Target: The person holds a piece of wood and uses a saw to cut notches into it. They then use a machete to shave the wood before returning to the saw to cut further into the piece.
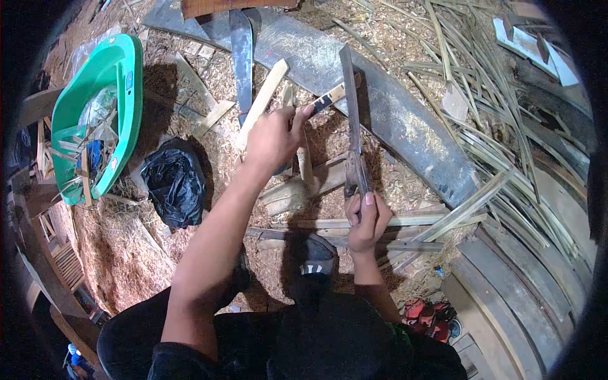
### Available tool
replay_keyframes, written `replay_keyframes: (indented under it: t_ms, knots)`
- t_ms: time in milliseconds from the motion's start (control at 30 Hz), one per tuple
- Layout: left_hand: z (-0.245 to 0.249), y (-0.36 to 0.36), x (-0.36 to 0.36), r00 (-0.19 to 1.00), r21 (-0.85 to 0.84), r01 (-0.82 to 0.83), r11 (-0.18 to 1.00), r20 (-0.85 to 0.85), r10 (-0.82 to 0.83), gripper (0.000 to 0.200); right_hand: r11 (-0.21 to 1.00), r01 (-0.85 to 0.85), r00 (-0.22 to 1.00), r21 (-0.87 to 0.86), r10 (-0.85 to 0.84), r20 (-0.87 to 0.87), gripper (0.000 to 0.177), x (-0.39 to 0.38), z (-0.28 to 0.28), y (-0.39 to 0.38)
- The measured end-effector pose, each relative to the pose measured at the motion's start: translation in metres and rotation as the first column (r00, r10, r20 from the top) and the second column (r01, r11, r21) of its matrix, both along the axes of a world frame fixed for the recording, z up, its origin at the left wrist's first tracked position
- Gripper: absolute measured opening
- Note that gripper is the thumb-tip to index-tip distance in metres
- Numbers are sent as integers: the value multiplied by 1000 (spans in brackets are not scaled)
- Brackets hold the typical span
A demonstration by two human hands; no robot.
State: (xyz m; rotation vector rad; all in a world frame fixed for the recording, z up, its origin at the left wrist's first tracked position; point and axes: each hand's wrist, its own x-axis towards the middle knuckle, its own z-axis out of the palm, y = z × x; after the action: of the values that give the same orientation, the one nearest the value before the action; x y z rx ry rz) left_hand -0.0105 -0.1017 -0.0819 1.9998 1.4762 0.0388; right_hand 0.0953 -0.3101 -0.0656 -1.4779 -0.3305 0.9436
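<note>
My left hand (pixel 275 140) is closed around one end of a short pale wooden strip with black patches (pixel 328 100), thumb lying along it. In my right hand (pixel 368 218) is a long, narrow, dark knife-like tool (pixel 352 107), gripped at its lower end and pointing away from me. Its upper part crosses the strip near the strip's far end. Beyond my left hand lies a broad-bladed machete (pixel 242 60), next to a pale pointed wooden slat (pixel 266 95). Cut wood pieces (pixel 310 187) lie on the shavings between my hands.
A green plastic tub (pixel 130 107) with scraps stands at left, near a black plastic bag (pixel 173 183). A long grey board (pixel 405 120) runs diagonally behind my hands. Thin wooden strips (pixel 487 114) pile up at right, above stacked planks (pixel 513 285). Shavings cover the ground.
</note>
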Motion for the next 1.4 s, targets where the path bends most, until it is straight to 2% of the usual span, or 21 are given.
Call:
replay_keyframes:
  t_ms: [133,200,267,333,367,467,533,600,667,733,800,833,867,933,967,1033,1067,1133,1267,1333,1400]
  knots:
    - [12,3,5,999,66,29,997,19,-30,45,999,26,999,44,-27,17,45,3,0,6]
    - [10,14,11,987,352,95,931,87,-133,38,996,59,998,62,-61,26,45,8,1,16]
    - [11,24,23,981,376,84,923,133,-143,33,993,71,996,91,-76,53,45,13,-2,25]
    - [7,35,35,984,592,86,801,75,-161,25,997,73,992,-4,-72,101,46,22,-1,37]
    - [6,39,40,985,596,86,798,70,-158,18,999,45,985,-9,-43,168,44,24,-8,39]
    - [4,51,62,959,670,80,738,149,-239,16,998,45,990,42,-50,132,45,25,-11,36]
    - [-10,64,80,955,665,84,743,159,-250,18,998,50,989,38,-55,136,45,24,-15,33]
    - [-27,74,96,964,730,-73,680,227,-140,19,998,56,987,25,-59,148,45,26,-15,32]
    - [-44,79,102,959,704,-100,703,256,-120,23,998,50,990,34,-54,129,45,26,-12,33]
    - [-46,75,103,983,728,27,685,105,-150,25,999,46,983,16,-48,176,45,26,-19,30]
    - [-45,77,101,977,673,39,739,130,-170,28,999,33,978,19,-36,207,45,25,-22,28]
    - [-44,77,100,974,673,38,739,139,-177,28,997,81,990,-5,-80,112,41,22,-17,29]
    - [-43,76,98,972,675,40,736,143,-184,28,997,82,991,-9,-81,107,41,19,-18,29]
    - [-40,74,94,968,662,52,748,150,-200,30,992,123,976,-9,-119,182,42,17,-19,31]
    - [-38,73,92,951,666,104,738,151,-271,32,992,128,976,-12,-124,181,42,19,-17,32]
    - [-35,70,87,930,666,159,729,146,-337,35,972,220,975,-84,-222,-12,43,22,-2,39]
    - [-33,68,84,922,670,199,715,119,-368,36,972,219,975,-88,-222,-18,43,23,-4,40]
    - [-34,71,84,913,672,241,700,88,-398,38,962,273,961,14,-274,36,45,31,-8,44]
    - [-41,80,93,929,686,254,682,24,-370,35,975,220,969,-25,-215,118,48,34,-5,57]
    - [-42,86,98,915,667,318,674,-30,-403,33,971,239,968,-10,-237,87,48,37,-6,59]
    - [-44,88,99,913,690,300,659,-7,-409,31,966,260,964,6,-260,53,48,39,-6,61]
